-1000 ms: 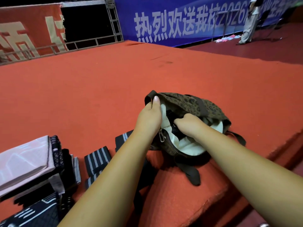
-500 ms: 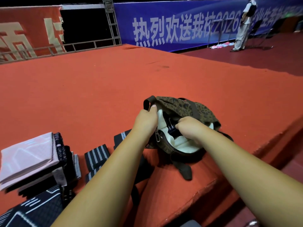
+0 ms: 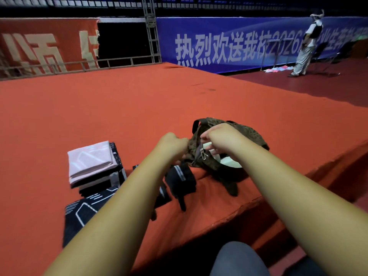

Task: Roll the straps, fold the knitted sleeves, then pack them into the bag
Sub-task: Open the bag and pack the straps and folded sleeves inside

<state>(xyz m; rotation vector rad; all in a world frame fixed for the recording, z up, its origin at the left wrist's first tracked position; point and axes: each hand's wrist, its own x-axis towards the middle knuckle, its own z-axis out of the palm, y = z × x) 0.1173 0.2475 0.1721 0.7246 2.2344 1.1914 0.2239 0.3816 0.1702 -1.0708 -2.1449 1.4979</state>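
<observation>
Folded stack (image 3: 93, 160): pink cloth on top of dark ones, lying on the red platform (image 3: 99, 108).
Patterned cloth (image 3: 83, 214): dark with white lines, just in front of the stack.
Rolled strap (image 3: 180, 176): dark with grey stripes, beside the bag, under the left forearm.
Left hand (image 3: 172, 144): fingers curled against the bag's left edge; whether it has hold of the fabric cannot be told.
Bag (image 3: 249, 134): leopard print, mouth open, pale lining showing.
Right hand (image 3: 221, 138): pinches the bag's rim just above the zipper pull (image 3: 203, 154).
</observation>
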